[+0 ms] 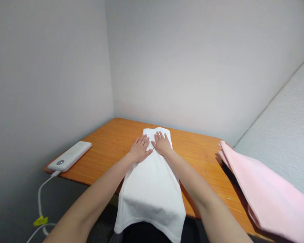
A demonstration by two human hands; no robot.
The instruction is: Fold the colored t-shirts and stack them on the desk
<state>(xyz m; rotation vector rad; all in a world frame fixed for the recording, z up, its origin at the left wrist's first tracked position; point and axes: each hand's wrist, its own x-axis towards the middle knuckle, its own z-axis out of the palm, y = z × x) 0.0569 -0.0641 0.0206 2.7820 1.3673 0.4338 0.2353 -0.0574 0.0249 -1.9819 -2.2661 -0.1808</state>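
Observation:
A white cloth garment (152,184) lies lengthwise on the wooden table, its near end hanging over the front edge toward my lap. Flat on its far part rests my left hand (141,148), fingers stretched out toward the wall. My right hand (161,143) is beside it, palm down on the cloth with the fingers spread. The two thumbs point toward each other with a small gap between them. Neither hand grips the fabric. The cloth under my palms is hidden.
On the left of the wooden table (108,145) lies a white power bank (70,156) with a white cable (40,195) plugged in, hanging off the edge. A yellow tag (40,221) is on the cable. Folded pink fabric (271,192) sits at the right edge. Walls stand behind and left.

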